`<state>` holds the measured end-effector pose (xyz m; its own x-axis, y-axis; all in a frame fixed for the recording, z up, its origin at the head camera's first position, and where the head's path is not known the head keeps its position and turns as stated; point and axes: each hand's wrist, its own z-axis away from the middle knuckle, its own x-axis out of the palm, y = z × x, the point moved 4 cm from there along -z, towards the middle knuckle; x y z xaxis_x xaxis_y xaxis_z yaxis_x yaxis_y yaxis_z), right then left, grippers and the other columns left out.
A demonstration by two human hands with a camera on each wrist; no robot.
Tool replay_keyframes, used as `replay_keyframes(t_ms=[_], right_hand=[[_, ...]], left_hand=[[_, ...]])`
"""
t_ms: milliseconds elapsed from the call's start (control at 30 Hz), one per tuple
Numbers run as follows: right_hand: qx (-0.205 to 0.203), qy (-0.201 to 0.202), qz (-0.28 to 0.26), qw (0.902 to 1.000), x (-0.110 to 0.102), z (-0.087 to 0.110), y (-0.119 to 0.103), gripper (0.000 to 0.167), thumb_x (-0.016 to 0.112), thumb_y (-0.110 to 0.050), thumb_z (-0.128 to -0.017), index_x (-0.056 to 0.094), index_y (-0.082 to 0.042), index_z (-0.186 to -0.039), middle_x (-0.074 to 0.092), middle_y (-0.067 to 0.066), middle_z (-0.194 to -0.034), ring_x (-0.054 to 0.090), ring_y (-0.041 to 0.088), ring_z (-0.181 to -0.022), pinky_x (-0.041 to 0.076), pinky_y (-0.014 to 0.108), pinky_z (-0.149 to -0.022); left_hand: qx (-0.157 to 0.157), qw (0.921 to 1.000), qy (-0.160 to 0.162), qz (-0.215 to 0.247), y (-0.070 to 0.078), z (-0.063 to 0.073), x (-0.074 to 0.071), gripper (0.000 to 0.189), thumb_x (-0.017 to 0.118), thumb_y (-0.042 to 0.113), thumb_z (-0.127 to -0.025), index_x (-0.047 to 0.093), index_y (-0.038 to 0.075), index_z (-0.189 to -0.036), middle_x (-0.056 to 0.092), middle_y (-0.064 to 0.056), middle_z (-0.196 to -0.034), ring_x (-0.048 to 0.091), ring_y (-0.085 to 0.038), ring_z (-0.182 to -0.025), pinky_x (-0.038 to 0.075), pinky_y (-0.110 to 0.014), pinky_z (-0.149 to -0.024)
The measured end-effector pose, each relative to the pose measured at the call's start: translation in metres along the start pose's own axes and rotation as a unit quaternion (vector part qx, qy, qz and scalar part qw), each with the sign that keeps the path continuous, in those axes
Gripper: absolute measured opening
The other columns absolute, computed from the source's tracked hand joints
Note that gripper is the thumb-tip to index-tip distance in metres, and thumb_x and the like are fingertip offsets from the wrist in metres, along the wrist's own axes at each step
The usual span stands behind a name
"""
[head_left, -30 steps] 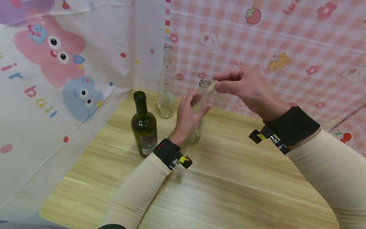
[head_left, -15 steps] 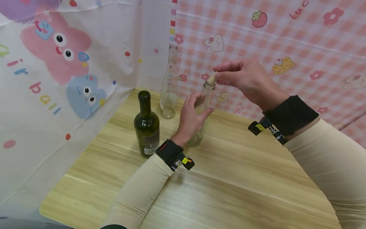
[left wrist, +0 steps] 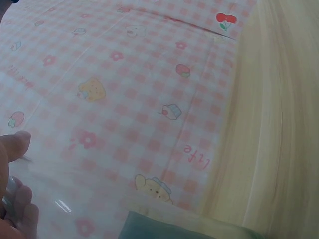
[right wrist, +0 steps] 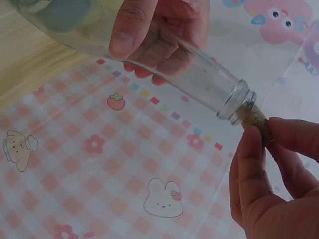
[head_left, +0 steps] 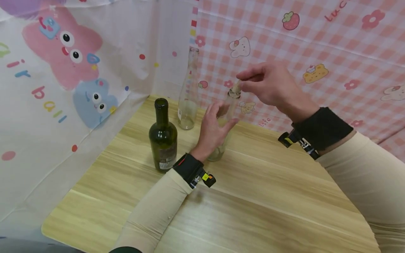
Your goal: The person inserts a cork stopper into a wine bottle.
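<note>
My left hand (head_left: 211, 130) grips a clear glass bottle (right wrist: 207, 82) round its upper body. The bottle stands upright on the wooden table (head_left: 272, 196). Between the thumb and fingers of my right hand (head_left: 280, 88) I pinch a brown cork (right wrist: 255, 122). In the right wrist view, the cork's lower end sits in the bottle's mouth while the rest sticks out, leaning slightly. Part of my left hand shows through the glass there. The left wrist view catches only some fingertips (left wrist: 17, 144) at its left edge.
Left of my left hand stands a dark green wine bottle (head_left: 162, 144), its mouth uncovered. Another clear glass bottle (head_left: 187, 114) is behind it near the table's back corner. A pink checked cloth (head_left: 341, 45) and a white printed cloth (head_left: 126, 31) hang behind the table.
My right hand has brought the cork from beside the bottle's neck up and into its mouth, where it now sits. The left hand keeps its grip on the bottle. The head view shifted slightly.
</note>
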<state>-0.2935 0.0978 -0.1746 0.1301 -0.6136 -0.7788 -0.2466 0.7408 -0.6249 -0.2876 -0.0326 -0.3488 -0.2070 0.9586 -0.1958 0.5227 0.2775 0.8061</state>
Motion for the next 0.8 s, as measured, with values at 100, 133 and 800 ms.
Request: replay_keyframes(t_ms=[100,133,800], right_hand=[[-0.042,0.013,0.028,0.9986,0.004,0.002,-0.006,0.027,0.072,-0.026,-0.099,0.078,-0.015,-0.123,0.077,0.011,-0.119,0.069,0.016,-0.103,0.051,0.018,-0.075],[-0.054,0.015,0.034,0.9978,0.005,0.003,-0.008,0.026,0.072,-0.025,-0.099,0.079,-0.014,-0.122,0.076,0.011,-0.117,0.07,0.018,-0.102,0.05,0.016,-0.072],[-0.071,0.011,0.088,0.9935,0.011,0.004,-0.012,0.023,0.071,-0.021,-0.1,0.08,-0.012,-0.119,0.074,0.01,-0.116,0.07,0.02,-0.098,0.049,0.015,-0.063]], left_hand=[[-0.007,1.0,-0.001,0.002,0.0,0.0,0.0,0.052,0.083,0.02,-0.091,0.058,0.004,-0.134,0.059,-0.014,-0.131,0.062,-0.027,-0.124,0.053,-0.033,-0.109],[-0.01,0.9999,-0.002,0.003,0.0,0.0,0.0,0.052,0.083,0.02,-0.091,0.058,0.004,-0.134,0.059,-0.014,-0.131,0.062,-0.027,-0.125,0.053,-0.034,-0.11],[-0.014,0.9999,-0.009,0.0,0.0,0.0,0.0,0.052,0.083,0.024,-0.092,0.058,0.005,-0.134,0.058,-0.014,-0.132,0.06,-0.027,-0.125,0.052,-0.036,-0.109]])
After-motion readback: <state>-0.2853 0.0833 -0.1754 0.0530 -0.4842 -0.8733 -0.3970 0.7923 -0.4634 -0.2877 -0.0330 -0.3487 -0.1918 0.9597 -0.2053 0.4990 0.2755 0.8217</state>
